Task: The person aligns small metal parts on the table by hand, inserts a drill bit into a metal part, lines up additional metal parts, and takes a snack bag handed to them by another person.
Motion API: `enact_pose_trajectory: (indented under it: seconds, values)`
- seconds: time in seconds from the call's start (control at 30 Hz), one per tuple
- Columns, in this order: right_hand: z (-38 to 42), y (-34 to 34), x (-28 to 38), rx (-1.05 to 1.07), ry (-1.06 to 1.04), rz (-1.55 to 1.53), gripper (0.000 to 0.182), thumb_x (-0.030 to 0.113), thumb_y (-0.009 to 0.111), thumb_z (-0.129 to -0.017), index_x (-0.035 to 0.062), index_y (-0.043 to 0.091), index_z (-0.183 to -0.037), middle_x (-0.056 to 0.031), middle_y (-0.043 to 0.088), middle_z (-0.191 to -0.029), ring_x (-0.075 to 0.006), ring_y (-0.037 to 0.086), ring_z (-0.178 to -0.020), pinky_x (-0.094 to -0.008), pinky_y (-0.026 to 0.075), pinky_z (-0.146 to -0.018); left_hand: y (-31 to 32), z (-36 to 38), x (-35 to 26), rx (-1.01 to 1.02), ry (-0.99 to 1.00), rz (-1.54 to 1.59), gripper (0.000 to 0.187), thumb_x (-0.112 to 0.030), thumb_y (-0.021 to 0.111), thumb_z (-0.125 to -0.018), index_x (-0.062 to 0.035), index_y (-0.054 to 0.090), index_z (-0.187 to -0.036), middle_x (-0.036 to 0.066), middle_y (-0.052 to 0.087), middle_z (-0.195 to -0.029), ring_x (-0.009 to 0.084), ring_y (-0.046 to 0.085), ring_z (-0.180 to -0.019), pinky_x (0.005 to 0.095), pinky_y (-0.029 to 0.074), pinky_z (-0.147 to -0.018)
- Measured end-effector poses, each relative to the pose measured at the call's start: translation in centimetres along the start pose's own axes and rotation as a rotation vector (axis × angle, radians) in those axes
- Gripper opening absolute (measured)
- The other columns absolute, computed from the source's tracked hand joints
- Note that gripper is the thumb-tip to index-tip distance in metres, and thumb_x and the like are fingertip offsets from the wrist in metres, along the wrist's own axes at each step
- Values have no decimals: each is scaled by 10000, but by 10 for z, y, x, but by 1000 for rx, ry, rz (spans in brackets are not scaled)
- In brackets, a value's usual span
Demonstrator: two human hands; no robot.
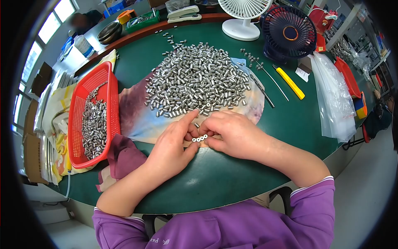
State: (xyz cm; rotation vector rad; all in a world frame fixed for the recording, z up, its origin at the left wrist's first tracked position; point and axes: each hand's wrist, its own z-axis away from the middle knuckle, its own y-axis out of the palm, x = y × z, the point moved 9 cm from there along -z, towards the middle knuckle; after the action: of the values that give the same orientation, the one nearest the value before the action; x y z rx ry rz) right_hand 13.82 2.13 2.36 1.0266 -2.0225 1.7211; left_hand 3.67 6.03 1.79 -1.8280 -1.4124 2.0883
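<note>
Where the left hand (172,139) faces the right hand (234,132): a short row of metal cylinders (200,138) sits between their fingertips, the pale holed ends turned up toward the person.
Row's line: crosswise from one hand to the other, the right end slightly farther from the person.
Nearer hand: neither clearly; each has fingertips at its own end of the row.
Left-hand grip: thumb and curled fingers closed about the left end, index finger stretched forward.
Right-hand grip: thumb and index finger pinching the right end; some fingertips are hidden.
Loose cylinder (197,125): just beyond the row, between the hands, apart from the pile; its exact slant is too small to tell.
Pile of cylinders (197,79): straight ahead of both hands, on a cloth (132,108), axes pointing every way.
Red basket (113,97): left of the left hand, more cylinders inside.
Bench (232,178): green, on the person's side of the hands too.
</note>
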Motion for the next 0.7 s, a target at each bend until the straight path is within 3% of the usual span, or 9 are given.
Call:
enact_pose_trajectory:
  seconds: [0.57, 0.7]
  values:
    - [2, -2, 7, -59, -63, 52, 196, 135, 698, -747, 71, 587, -894, -101, 573, -861, -319, 569, -861, -429, 479, -753, -3, 2, -9, -21, 27, -95, 688, 33, 663, -756, -1, 379, -1382, 112, 582, -914, 265, 584, -853, 374, 499, -774]
    - [2, -3, 7, -83, -71, 61, 159, 159, 703, -772, 90, 627, -893, -63, 591, -839, -273, 570, -831, -392, 475, -738, -2, 2, -4, -14, -11, -55, 692, 51, 650, -757, 5, 366, -1386, 112, 581, -902, 265, 588, -837, 374, 501, -767]
